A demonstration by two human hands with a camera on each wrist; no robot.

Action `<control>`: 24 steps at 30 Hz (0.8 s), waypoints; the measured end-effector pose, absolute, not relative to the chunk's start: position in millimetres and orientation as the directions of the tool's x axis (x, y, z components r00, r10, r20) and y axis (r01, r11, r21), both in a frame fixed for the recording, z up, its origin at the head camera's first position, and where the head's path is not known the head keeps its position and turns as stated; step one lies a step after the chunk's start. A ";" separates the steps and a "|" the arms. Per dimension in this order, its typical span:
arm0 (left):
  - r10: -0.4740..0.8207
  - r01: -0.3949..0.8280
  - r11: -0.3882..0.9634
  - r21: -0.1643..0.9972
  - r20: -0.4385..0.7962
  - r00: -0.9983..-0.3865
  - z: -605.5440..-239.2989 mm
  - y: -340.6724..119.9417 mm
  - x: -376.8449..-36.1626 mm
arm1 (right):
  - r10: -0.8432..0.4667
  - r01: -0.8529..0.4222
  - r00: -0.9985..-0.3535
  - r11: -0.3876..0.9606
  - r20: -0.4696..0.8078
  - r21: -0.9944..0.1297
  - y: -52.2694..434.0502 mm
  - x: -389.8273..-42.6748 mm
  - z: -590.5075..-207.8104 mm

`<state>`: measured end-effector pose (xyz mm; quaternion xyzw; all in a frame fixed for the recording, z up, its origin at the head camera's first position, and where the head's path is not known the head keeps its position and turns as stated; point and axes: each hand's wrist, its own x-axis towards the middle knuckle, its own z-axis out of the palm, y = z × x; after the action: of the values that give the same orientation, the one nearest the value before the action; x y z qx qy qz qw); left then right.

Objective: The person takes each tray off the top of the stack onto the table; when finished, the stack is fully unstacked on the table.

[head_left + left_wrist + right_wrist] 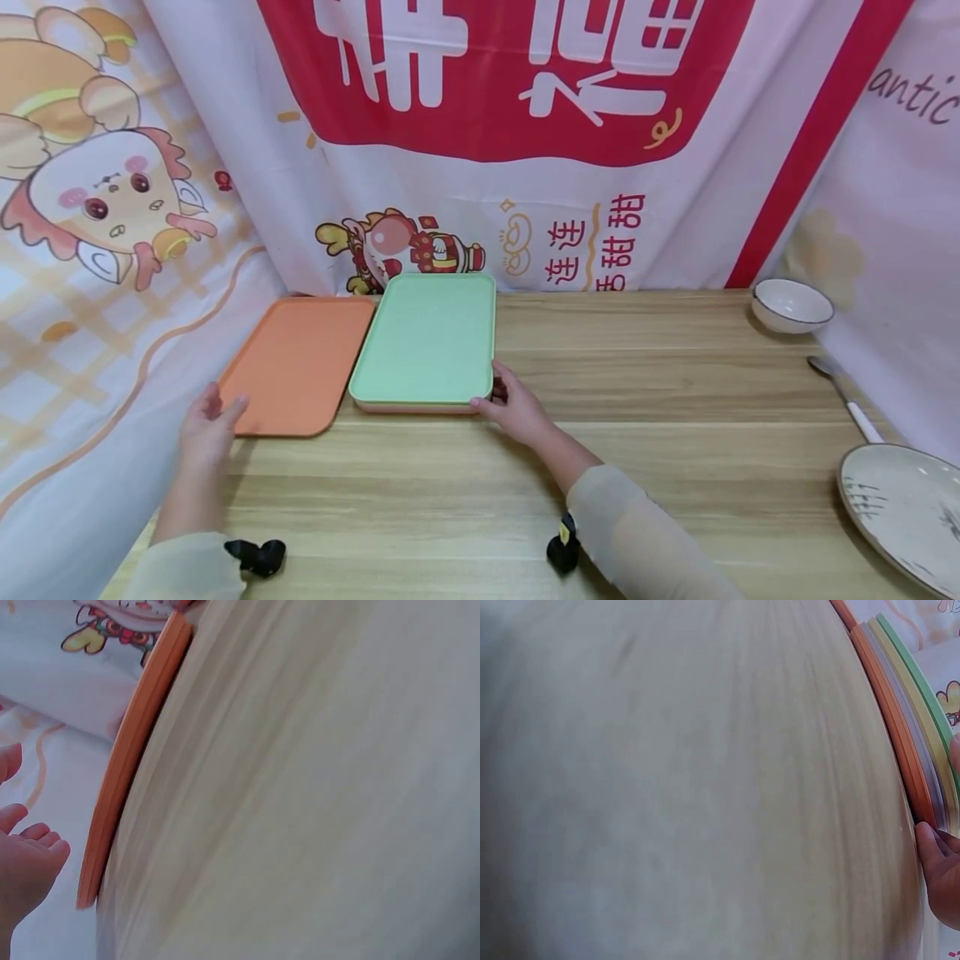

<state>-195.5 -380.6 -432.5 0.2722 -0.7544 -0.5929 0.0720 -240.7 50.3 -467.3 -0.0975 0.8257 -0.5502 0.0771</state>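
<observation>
A flat orange tray (296, 367) lies on the table at the left. My left hand (204, 437) is at its left front corner, thumb and fingers spread apart. In the left wrist view the hand (31, 866) appears beside the end of the tray's orange edge (127, 765), holding nothing. Just right of that tray lies a stack of trays with a light green tray (427, 342) on top. Yellow, greyish and orange edges (896, 712) show beneath the green one in the right wrist view. My right hand (521, 410) grips the stack's right front corner between thumb and fingers.
A white bowl (792, 307) stands at the back right. In front of it lies a spoon with a white handle (862, 421), and a patterned plate (900, 508) is at the right front. Printed cloth (510, 208) hangs along the back and sides of the wooden table (637, 392).
</observation>
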 end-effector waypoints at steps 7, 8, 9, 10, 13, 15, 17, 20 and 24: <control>-0.330 -0.225 0.154 0.962 -0.165 -0.929 -432.4 -343.8 -202.3 | -0.246 -0.075 -0.969 0.364 -0.018 -0.929 50.8 -241.5 -468.2; -0.301 -0.209 0.138 0.968 -0.161 -0.940 -432.4 -338.4 -203.7 | -0.249 -0.079 -0.968 0.365 -0.016 -0.928 51.0 -241.5 -468.3; -0.271 -0.192 0.123 0.974 -0.153 -0.950 -432.2 -332.9 -204.8 | -0.248 -0.073 -0.968 0.366 -0.022 -0.928 50.9 -241.3 -468.1; -0.241 -0.177 0.109 0.978 -0.146 -0.959 -432.2 -327.4 -206.2 | -0.247 -0.069 -0.969 0.368 -0.026 -0.927 50.9 -241.3 -468.0; -0.160 -0.140 0.089 0.986 -0.125 -0.979 -433.7 -311.6 -210.7 | -0.244 -0.058 -0.969 0.367 -0.036 -0.928 50.8 -241.1 -467.9; -0.114 -0.115 0.095 0.989 -0.104 -0.988 -435.2 -301.0 -213.8 | -0.237 -0.043 -0.970 0.361 -0.047 -0.932 50.4 -241.1 -467.4; -0.084 -0.106 0.107 0.989 -0.098 -0.992 -436.9 -290.5 -216.4 | -0.240 -0.051 -0.970 0.354 -0.038 -0.934 50.6 -241.5 -468.1; -0.052 -0.104 0.151 0.983 -0.098 -0.994 -439.9 -276.5 -218.9 | -0.242 -0.052 -0.970 0.346 -0.036 -0.937 50.8 -241.6 -468.6; -0.024 -0.116 0.198 0.973 -0.113 -0.993 -444.8 -264.6 -221.0 | -0.242 -0.047 -0.969 0.338 -0.038 -0.940 50.8 -240.9 -467.6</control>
<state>-221.0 -264.6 -444.8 0.0452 -0.7731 -0.6317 -0.0363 -240.9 50.8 -467.6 -0.0891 0.8136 -0.5682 0.0858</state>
